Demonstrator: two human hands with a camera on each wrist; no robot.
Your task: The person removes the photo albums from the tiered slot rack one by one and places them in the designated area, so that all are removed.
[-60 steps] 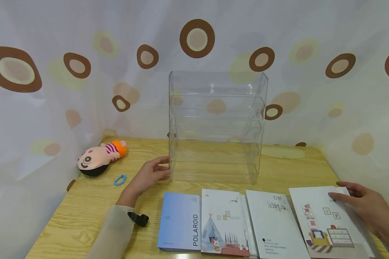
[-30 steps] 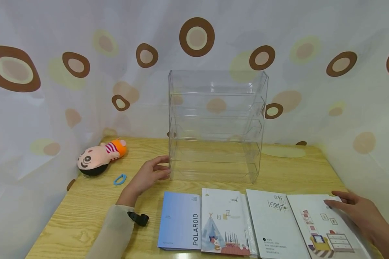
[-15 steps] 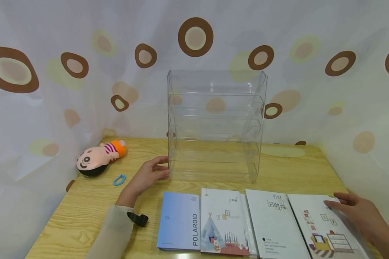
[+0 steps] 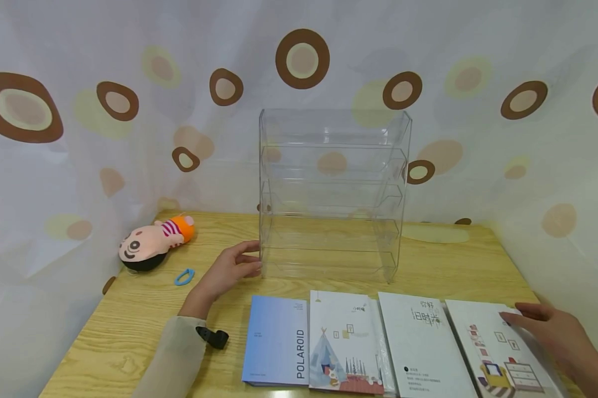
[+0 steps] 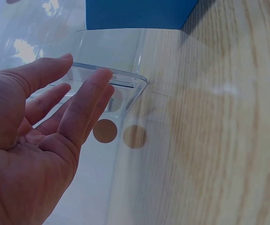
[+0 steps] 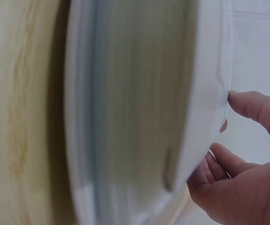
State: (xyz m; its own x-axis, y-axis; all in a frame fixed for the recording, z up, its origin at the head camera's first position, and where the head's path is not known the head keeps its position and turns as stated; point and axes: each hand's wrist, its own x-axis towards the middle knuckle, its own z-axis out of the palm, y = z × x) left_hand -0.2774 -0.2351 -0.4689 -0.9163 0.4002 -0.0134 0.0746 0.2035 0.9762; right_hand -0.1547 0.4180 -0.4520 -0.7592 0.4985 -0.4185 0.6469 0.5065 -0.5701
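Note:
My left hand (image 4: 234, 268) rests its fingertips against the lower left side of a clear acrylic rack (image 4: 328, 232) with several stacked tiers. In the left wrist view its fingers (image 5: 88, 105) are extended beside a clear corner of the rack. My right hand (image 4: 557, 331) holds the top right corner of a white book (image 4: 508, 354) with a drawing of furniture, thumb on the cover and fingers at the edge. The right wrist view shows the thick page block of this book (image 6: 144, 93), blurred. In that view the thumb touches the cover.
Left of the held book lie a white book with dark lettering (image 4: 420, 342), a white book with a tent drawing (image 4: 346, 342) and a blue POLAROID book (image 4: 276, 340). A plush doll (image 4: 154, 243) and a blue ring (image 4: 184, 276) lie at the left on the wooden table (image 4: 129, 331). Patterned curtains (image 4: 189, 50) stand behind.
The right hand has moved toward the front edge with the furniture-drawing book, which now sits lower in the row beside the other books. The left hand has stayed at the rack.

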